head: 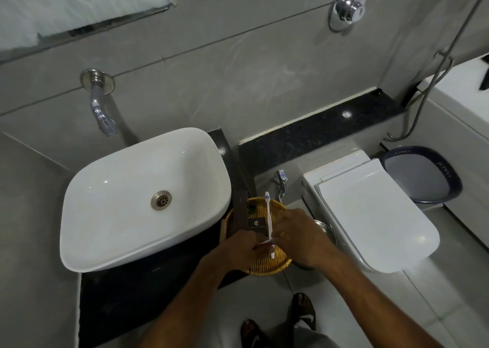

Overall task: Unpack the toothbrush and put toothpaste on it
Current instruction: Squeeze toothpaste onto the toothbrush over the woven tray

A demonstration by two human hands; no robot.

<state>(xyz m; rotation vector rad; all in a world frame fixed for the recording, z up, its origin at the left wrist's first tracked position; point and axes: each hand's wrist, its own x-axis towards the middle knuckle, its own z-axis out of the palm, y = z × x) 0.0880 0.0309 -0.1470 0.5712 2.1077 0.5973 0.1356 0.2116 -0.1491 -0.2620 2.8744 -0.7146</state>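
Note:
A white toothbrush [269, 215] stands upright over the wicker basket [267, 267], bristle head up and away from me. My right hand [299, 235] pinches its handle from the right with closed fingertips. My left hand [238, 251] comes in from the left and grips a small white-and-red toothpaste tube [264, 242], whose tip touches the lower handle. Both hands meet above the basket. I cannot see whether the tube's cap is on. A dark box with a logo [256, 223] lies in the basket behind the hands.
A white basin [127, 188] sits left on a dark counter [137, 294], with a wall tap [102, 114] above it. A closed white toilet [370, 215] stands right, with a steel bin lid [324, 228] beside it and a dark bucket [423, 175] beyond. My sandalled feet [277, 324] are below.

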